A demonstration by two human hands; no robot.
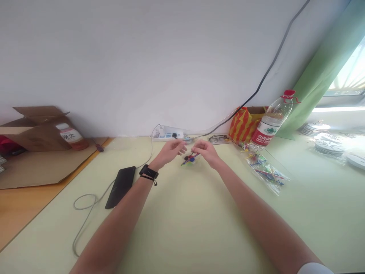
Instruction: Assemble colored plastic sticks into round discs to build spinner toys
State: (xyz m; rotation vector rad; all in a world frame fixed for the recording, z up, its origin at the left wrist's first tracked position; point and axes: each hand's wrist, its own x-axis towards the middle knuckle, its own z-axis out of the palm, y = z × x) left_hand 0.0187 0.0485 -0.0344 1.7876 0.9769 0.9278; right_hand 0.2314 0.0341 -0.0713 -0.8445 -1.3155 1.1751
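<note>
Small colourful plastic pieces [188,160], blue, red, green and dark, show just below and between my hands near the back of the table. My right hand [205,152] pinches a thin dark piece above them, its fingertips pressed together. To the left, my left hand [171,151] is held over the table with its fingers bent and a little apart, and nothing shows between them. A short gap separates the two hands. Clear bags of similar coloured pieces [268,173] lie on the table to the right.
A black phone [121,187] with a cable lies left. Behind are a power strip [167,133], a striped bag [240,125] and a large water bottle [270,123]. A cardboard box [42,133] and small bottle [72,137] stand far left; wrapped discs [329,146] lie far right.
</note>
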